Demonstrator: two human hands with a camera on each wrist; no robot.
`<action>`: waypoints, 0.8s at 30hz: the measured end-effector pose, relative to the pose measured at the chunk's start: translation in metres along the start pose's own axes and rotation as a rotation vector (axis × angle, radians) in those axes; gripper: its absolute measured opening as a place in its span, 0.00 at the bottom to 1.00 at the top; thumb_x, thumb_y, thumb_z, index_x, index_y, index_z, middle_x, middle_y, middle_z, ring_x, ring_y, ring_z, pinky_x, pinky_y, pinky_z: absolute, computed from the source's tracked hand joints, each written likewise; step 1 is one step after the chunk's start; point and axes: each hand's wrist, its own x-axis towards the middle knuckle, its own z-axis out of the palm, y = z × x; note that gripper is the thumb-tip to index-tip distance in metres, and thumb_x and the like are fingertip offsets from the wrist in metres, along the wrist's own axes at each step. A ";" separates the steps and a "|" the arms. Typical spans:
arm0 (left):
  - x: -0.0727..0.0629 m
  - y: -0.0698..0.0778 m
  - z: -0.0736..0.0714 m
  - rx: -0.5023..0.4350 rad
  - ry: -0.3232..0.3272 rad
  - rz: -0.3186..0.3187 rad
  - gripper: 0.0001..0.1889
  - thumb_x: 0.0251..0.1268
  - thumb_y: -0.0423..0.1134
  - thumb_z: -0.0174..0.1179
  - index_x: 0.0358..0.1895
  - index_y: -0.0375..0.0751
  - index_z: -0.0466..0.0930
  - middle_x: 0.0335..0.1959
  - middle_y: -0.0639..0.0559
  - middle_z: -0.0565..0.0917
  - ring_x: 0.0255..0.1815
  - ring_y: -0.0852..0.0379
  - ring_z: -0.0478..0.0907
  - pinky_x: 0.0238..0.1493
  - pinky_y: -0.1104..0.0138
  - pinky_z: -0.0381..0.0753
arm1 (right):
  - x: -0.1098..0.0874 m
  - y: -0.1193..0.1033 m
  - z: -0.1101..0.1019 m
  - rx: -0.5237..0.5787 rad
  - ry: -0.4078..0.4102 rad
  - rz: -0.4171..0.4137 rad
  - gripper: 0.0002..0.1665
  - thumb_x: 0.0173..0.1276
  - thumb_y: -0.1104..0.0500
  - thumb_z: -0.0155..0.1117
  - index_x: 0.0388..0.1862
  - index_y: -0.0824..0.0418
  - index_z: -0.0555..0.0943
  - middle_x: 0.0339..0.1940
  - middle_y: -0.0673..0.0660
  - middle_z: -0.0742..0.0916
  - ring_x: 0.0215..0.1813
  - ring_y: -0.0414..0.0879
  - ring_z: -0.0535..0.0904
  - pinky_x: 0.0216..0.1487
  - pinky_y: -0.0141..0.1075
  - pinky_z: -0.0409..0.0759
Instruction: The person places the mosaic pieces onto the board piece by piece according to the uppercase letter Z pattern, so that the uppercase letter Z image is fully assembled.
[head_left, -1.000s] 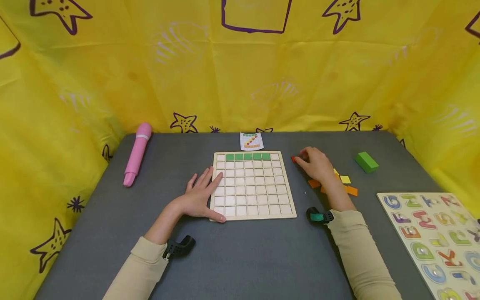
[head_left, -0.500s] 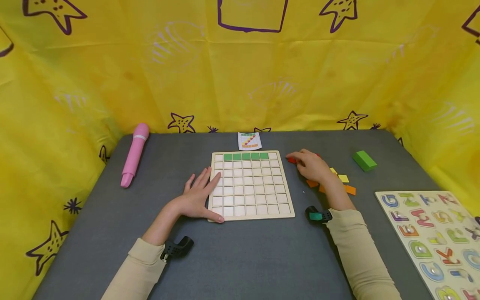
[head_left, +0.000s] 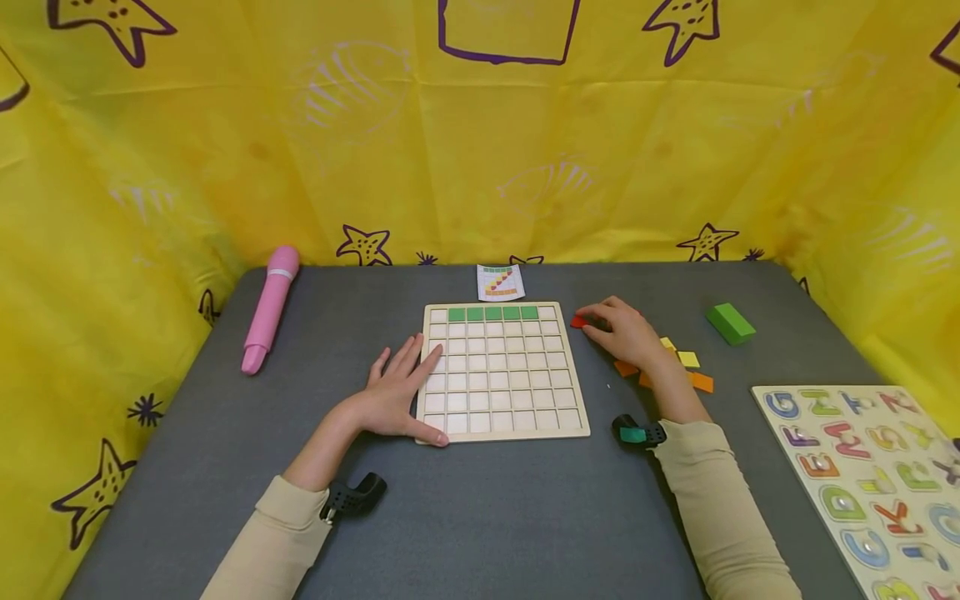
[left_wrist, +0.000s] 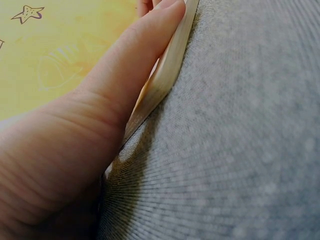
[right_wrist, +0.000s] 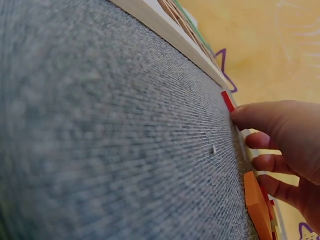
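My left hand (head_left: 393,402) rests with spread fingers on the left edge of a wooden grid board (head_left: 517,437); in the left wrist view its thumb (left_wrist: 135,55) lies along the board's edge. Several green tiles (head_left: 492,313) fill part of the top row, and the other squares are bare. Right of the board, my right hand (head_left: 624,330) pinches a red tile (head_left: 577,322) between thumb and index finger, low at the table. In the right wrist view the thumb meets that red tile (right_wrist: 227,101). Orange tiles (head_left: 702,382) and yellow tiles (head_left: 688,359) lie under and beside the right wrist.
A small pattern card (head_left: 500,283) lies behind the board. A pink microphone-like toy (head_left: 272,310) is at the far left. Toward the right are a green block (head_left: 731,323) and a letter puzzle board (head_left: 862,475). Yellow cloth (head_left: 465,150) hangs behind the grey table (head_left: 480,517).
My right hand has shifted slightly left with the red tile, its index finger first laid over the tile, then the thumb closing on it. My left hand stays on the board.
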 end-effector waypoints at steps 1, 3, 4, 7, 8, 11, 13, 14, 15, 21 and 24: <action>0.000 0.000 0.000 0.000 0.000 0.000 0.68 0.41 0.72 0.69 0.80 0.43 0.37 0.78 0.36 0.31 0.78 0.41 0.27 0.68 0.41 0.28 | 0.000 0.000 0.000 0.003 -0.004 -0.007 0.19 0.72 0.60 0.62 0.60 0.60 0.79 0.49 0.64 0.78 0.49 0.57 0.75 0.50 0.53 0.73; -0.001 0.001 -0.001 0.000 0.000 0.000 0.68 0.42 0.71 0.69 0.80 0.42 0.38 0.78 0.36 0.31 0.78 0.41 0.28 0.68 0.41 0.28 | 0.000 0.001 0.001 0.002 -0.009 -0.022 0.20 0.72 0.60 0.61 0.62 0.58 0.78 0.50 0.64 0.77 0.49 0.57 0.75 0.49 0.53 0.73; -0.001 0.001 -0.001 -0.001 -0.001 0.000 0.68 0.42 0.71 0.69 0.80 0.42 0.38 0.78 0.36 0.31 0.78 0.41 0.28 0.68 0.41 0.28 | 0.000 0.001 0.001 -0.002 -0.011 -0.032 0.21 0.72 0.60 0.61 0.62 0.58 0.78 0.50 0.64 0.77 0.50 0.58 0.75 0.49 0.53 0.73; -0.001 0.002 -0.001 -0.002 -0.003 0.003 0.68 0.42 0.71 0.69 0.79 0.42 0.38 0.78 0.36 0.31 0.78 0.41 0.28 0.68 0.41 0.28 | 0.000 0.001 0.002 -0.007 -0.016 -0.053 0.20 0.71 0.60 0.62 0.62 0.58 0.78 0.51 0.64 0.77 0.49 0.58 0.75 0.49 0.53 0.74; -0.001 0.002 -0.002 -0.003 -0.004 0.003 0.68 0.42 0.71 0.69 0.79 0.42 0.38 0.78 0.36 0.31 0.78 0.41 0.28 0.68 0.41 0.28 | 0.001 0.001 0.002 -0.008 -0.014 -0.049 0.19 0.71 0.59 0.62 0.60 0.59 0.79 0.51 0.64 0.77 0.49 0.58 0.75 0.50 0.53 0.74; -0.001 0.002 -0.002 -0.003 -0.005 0.001 0.68 0.42 0.71 0.69 0.80 0.42 0.38 0.78 0.36 0.31 0.78 0.41 0.28 0.68 0.41 0.28 | 0.002 -0.002 0.003 -0.021 0.010 -0.005 0.17 0.70 0.56 0.65 0.54 0.63 0.80 0.47 0.63 0.78 0.47 0.57 0.75 0.50 0.51 0.74; -0.001 0.001 -0.002 -0.003 -0.006 -0.001 0.68 0.42 0.71 0.69 0.80 0.42 0.37 0.78 0.36 0.31 0.78 0.41 0.27 0.68 0.41 0.28 | 0.004 -0.005 0.004 -0.028 0.040 0.038 0.18 0.68 0.53 0.66 0.50 0.65 0.80 0.44 0.63 0.80 0.44 0.56 0.75 0.48 0.49 0.73; -0.002 0.000 -0.002 -0.003 -0.007 -0.002 0.68 0.42 0.71 0.69 0.80 0.42 0.37 0.78 0.36 0.31 0.78 0.41 0.27 0.68 0.41 0.28 | 0.004 -0.007 0.004 -0.026 0.056 0.059 0.18 0.68 0.52 0.67 0.48 0.65 0.80 0.42 0.62 0.80 0.42 0.55 0.75 0.46 0.48 0.73; -0.002 0.000 -0.002 -0.001 -0.006 -0.002 0.68 0.42 0.71 0.69 0.80 0.42 0.37 0.78 0.36 0.31 0.78 0.41 0.27 0.68 0.41 0.28 | 0.005 -0.009 0.005 -0.014 0.073 0.076 0.19 0.67 0.52 0.68 0.46 0.65 0.80 0.39 0.61 0.81 0.39 0.54 0.75 0.44 0.46 0.73; -0.001 0.000 -0.002 0.010 -0.007 0.000 0.68 0.42 0.71 0.69 0.80 0.43 0.37 0.78 0.37 0.30 0.78 0.42 0.27 0.68 0.41 0.28 | 0.011 -0.033 0.012 0.141 0.091 0.055 0.18 0.63 0.52 0.72 0.42 0.63 0.81 0.33 0.57 0.83 0.34 0.50 0.74 0.37 0.40 0.71; -0.001 0.001 -0.002 0.004 -0.007 0.007 0.68 0.43 0.71 0.69 0.80 0.43 0.37 0.78 0.37 0.30 0.78 0.42 0.27 0.68 0.42 0.27 | 0.015 -0.043 0.017 0.165 0.056 -0.009 0.16 0.62 0.54 0.73 0.43 0.63 0.83 0.32 0.55 0.82 0.34 0.49 0.74 0.36 0.39 0.71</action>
